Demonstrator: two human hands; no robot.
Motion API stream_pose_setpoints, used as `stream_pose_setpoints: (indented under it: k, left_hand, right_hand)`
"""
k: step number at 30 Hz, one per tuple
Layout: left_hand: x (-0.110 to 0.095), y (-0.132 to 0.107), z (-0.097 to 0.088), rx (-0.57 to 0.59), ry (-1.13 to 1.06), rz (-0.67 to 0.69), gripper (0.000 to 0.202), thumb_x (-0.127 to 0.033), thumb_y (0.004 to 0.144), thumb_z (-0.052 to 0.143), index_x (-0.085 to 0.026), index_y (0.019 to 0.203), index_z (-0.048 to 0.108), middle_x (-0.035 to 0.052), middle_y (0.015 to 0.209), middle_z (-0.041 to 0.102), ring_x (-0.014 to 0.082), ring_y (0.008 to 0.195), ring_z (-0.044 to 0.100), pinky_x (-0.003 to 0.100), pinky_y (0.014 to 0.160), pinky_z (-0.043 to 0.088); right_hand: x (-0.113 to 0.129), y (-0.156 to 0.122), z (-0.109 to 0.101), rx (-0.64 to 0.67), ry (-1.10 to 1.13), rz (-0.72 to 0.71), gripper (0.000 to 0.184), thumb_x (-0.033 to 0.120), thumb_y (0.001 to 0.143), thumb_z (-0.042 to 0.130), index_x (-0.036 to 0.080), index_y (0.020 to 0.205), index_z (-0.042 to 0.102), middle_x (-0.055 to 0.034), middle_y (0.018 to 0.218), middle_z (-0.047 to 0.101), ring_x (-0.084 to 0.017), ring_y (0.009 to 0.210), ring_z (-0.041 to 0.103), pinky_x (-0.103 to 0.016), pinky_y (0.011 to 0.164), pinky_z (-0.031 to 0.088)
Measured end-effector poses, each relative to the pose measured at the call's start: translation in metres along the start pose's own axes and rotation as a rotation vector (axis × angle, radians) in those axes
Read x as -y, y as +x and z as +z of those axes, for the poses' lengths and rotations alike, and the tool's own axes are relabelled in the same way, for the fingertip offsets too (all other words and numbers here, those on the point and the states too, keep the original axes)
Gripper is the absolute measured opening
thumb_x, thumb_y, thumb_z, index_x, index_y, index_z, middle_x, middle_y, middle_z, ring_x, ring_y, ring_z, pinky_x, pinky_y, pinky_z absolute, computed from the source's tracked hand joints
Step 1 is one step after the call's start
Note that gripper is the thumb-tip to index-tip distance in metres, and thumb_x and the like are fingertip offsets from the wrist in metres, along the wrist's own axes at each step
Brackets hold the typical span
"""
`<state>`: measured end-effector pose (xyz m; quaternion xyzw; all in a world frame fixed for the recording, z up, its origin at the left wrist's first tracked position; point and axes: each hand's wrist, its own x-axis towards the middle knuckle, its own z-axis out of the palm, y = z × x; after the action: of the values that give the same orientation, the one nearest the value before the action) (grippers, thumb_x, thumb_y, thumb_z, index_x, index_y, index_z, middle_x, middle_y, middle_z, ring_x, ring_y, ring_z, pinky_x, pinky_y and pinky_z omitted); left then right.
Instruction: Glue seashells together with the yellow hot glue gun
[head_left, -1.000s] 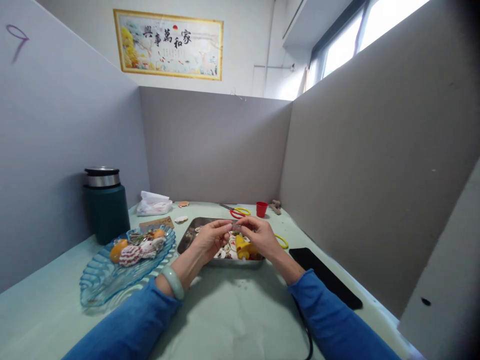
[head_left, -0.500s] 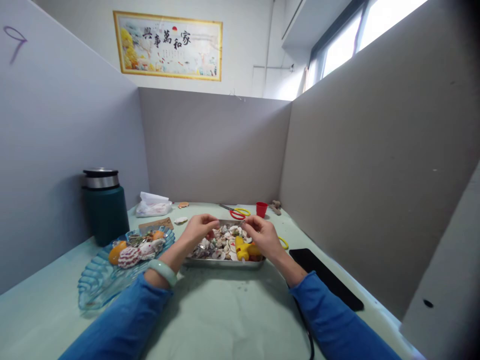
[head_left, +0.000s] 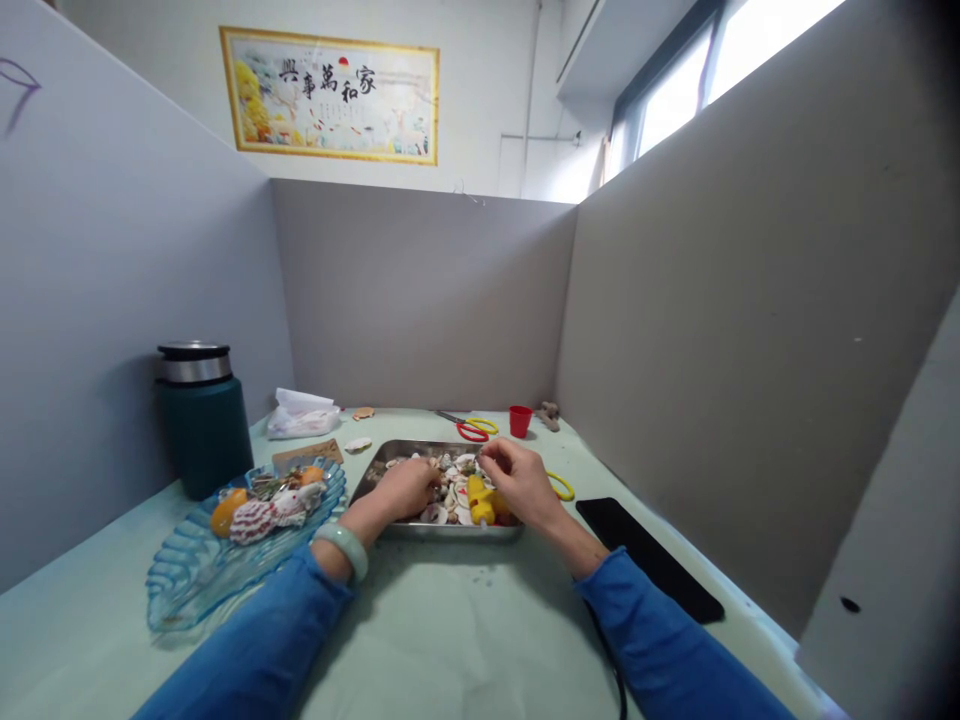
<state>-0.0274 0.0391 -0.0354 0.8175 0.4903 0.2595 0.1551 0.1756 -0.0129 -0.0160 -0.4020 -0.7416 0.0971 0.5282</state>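
Observation:
A steel tray heaped with small shells sits in the middle of the table, and a yellow glue gun lies in it. My left hand rests low in the tray's near left part, fingers curled down among the shells; what they hold, if anything, is hidden. Over the tray's right side my right hand hovers with thumb and fingertips pinched on something too small to name. A pale green bangle circles my left wrist.
A blue glass dish with larger shells lies at the left, with a dark green flask behind it. At the back are a plastic bag, scissors and a red cup. A black phone lies at the right. Partition walls enclose the table.
My hands, joined over the tray a second ago, have parted. The left hand has dropped into the shells; the right hand stays raised in a pinch.

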Motion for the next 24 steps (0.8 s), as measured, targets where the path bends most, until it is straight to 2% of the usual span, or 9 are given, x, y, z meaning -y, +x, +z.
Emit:
stream_pose_setpoints:
  k: [4, 8, 11, 13, 15, 17, 19, 24]
  left_hand:
    - [0.007, 0.001, -0.007, -0.052, 0.162, 0.03, 0.008, -0.019, 0.063, 0.064, -0.021, 0.065, 0.07, 0.0074, 0.072, 0.068, 0.0206, 0.069, 0.059, 0.026, 0.064, 0.037]
    - [0.009, -0.001, -0.01, -0.028, 0.152, -0.001, 0.008, -0.023, 0.059, 0.069, -0.021, 0.067, 0.068, 0.0048, 0.07, 0.067, 0.0178, 0.064, 0.056, 0.024, 0.057, 0.034]
    - [0.006, -0.003, -0.012, -0.06, 0.067, -0.046, 0.011, -0.022, 0.056, 0.071, -0.02, 0.066, 0.066, 0.003, 0.067, 0.065, 0.0161, 0.063, 0.056, 0.022, 0.056, 0.036]
    - [0.001, -0.005, -0.015, -0.056, -0.133, -0.091, 0.013, -0.025, 0.06, 0.071, -0.018, 0.069, 0.066, 0.003, 0.066, 0.064, 0.0156, 0.062, 0.057, 0.022, 0.056, 0.039]
    - [-0.007, -0.008, -0.02, 0.012, -0.473, -0.158, 0.02, -0.031, 0.065, 0.07, -0.015, 0.077, 0.067, 0.0049, 0.068, 0.064, 0.0161, 0.062, 0.06, 0.024, 0.055, 0.044]
    - [-0.016, -0.013, -0.024, 0.077, -0.841, -0.182, 0.029, -0.032, 0.067, 0.072, -0.014, 0.088, 0.067, 0.0088, 0.082, 0.067, 0.0165, 0.071, 0.063, 0.025, 0.061, 0.049]
    - [-0.024, -0.017, -0.027, 0.126, -1.091, -0.228, 0.034, -0.026, 0.066, 0.075, -0.013, 0.096, 0.066, 0.0116, 0.09, 0.068, 0.0156, 0.074, 0.065, 0.024, 0.061, 0.05]
    - [-0.035, -0.02, -0.023, 0.217, -1.342, -0.254, 0.025, -0.013, 0.071, 0.07, -0.009, 0.096, 0.067, 0.0115, 0.086, 0.068, 0.0112, 0.064, 0.063, 0.018, 0.054, 0.05]
  right_hand:
    - [0.001, 0.0, -0.001, 0.002, 0.009, 0.018, 0.013, 0.027, 0.08, 0.05, 0.018, 0.075, 0.058, -0.0007, 0.065, 0.059, -0.014, 0.057, 0.052, -0.023, 0.054, 0.04]
    - [0.001, -0.001, -0.002, 0.013, 0.019, 0.032, 0.013, 0.026, 0.08, 0.05, 0.018, 0.074, 0.057, 0.0, 0.063, 0.057, -0.013, 0.057, 0.051, -0.024, 0.054, 0.04]
    - [0.0, -0.001, -0.001, 0.02, 0.036, 0.032, 0.013, 0.027, 0.081, 0.05, 0.018, 0.076, 0.058, 0.0, 0.064, 0.058, -0.013, 0.057, 0.052, -0.024, 0.055, 0.04]
    - [0.0, -0.002, -0.001, 0.021, 0.053, 0.03, 0.013, 0.027, 0.081, 0.05, 0.018, 0.076, 0.057, -0.0001, 0.065, 0.058, -0.013, 0.058, 0.052, -0.024, 0.055, 0.041]
    - [0.0, -0.002, 0.0, 0.017, 0.067, 0.035, 0.012, 0.027, 0.081, 0.05, 0.019, 0.076, 0.057, 0.0005, 0.064, 0.058, -0.013, 0.057, 0.052, -0.023, 0.054, 0.041]
    - [0.0, -0.002, 0.001, 0.02, 0.088, 0.045, 0.011, 0.027, 0.082, 0.05, 0.019, 0.077, 0.056, 0.0014, 0.062, 0.057, -0.013, 0.055, 0.051, -0.023, 0.053, 0.04]
    - [0.001, -0.003, 0.002, 0.032, 0.119, 0.053, 0.01, 0.028, 0.082, 0.05, 0.019, 0.077, 0.055, 0.0016, 0.062, 0.057, -0.012, 0.054, 0.051, -0.023, 0.053, 0.04]
    - [0.007, -0.004, 0.001, 0.038, 0.116, 0.029, 0.009, 0.026, 0.081, 0.05, 0.019, 0.079, 0.056, 0.0011, 0.065, 0.058, -0.012, 0.056, 0.052, -0.023, 0.055, 0.041]
